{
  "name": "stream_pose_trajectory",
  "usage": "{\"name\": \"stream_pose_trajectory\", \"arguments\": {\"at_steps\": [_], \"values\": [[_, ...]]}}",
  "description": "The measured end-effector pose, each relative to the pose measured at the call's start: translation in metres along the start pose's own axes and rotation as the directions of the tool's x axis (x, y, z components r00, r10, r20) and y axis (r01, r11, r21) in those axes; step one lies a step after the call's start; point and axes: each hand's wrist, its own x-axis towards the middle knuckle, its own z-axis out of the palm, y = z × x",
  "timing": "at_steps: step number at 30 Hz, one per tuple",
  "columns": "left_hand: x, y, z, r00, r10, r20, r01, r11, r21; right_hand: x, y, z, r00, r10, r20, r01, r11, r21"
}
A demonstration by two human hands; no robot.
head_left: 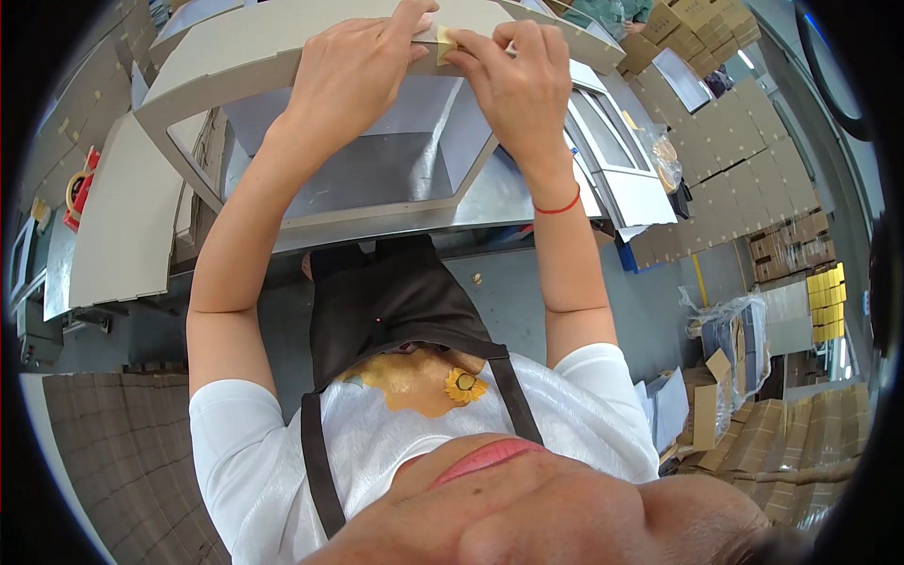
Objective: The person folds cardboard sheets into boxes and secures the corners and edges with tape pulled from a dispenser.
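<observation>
A grey cardboard box (pixel 218 47) with a large window opening lies on the metal table in front of me. A short strip of yellowish tape (pixel 444 45) sits across its upper edge. My left hand (pixel 363 71) grips that edge just left of the tape, fingers over the top and thumb near the strip. On the other side, my right hand (pixel 518 71) is closed, thumb and index finger pinching at the tape's right border; its other fingers are curled. Through the window the box's pale inner walls show.
Flat grey cardboard pieces (pixel 127 221) stack at the left, near a red tape dispenser (pixel 79 193). White framed pieces (pixel 626 193) lie at the right. Brown cartons (pixel 744 174) are piled beyond. Another person's hand (pixel 635 27) shows at the far top.
</observation>
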Motion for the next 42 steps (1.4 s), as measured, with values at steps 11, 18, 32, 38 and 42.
{"name": "stream_pose_trajectory", "arguments": {"at_steps": [11, 18, 32, 38, 42], "values": [[0.0, 0.002, -0.008, 0.965, -0.138, 0.222, 0.141, 0.99, 0.002, 0.034, 0.0, -0.021, 0.971, -0.07, 0.228, 0.006, 0.963, 0.269], [0.005, 0.003, -0.015, 0.999, 0.007, 0.032, -0.002, 0.989, -0.148, 0.034, 0.011, -0.019, 0.946, -0.082, 0.313, -0.043, 0.927, 0.373], [-0.076, -0.206, -0.083, 0.727, -0.684, -0.059, 0.583, 0.66, -0.474, -0.078, 0.06, 0.036, 0.366, 0.535, 0.762, -0.731, -0.341, 0.591], [-0.072, -0.2, -0.045, 0.429, -0.903, 0.013, 0.363, 0.159, -0.918, -0.09, 0.04, 0.05, 0.257, 0.474, 0.842, -0.731, -0.474, 0.49], [-0.072, -0.208, -0.032, 0.478, -0.861, 0.173, 0.334, -0.004, -0.943, -0.097, 0.034, 0.054, 0.268, 0.494, 0.827, -0.674, -0.518, 0.527]]}}
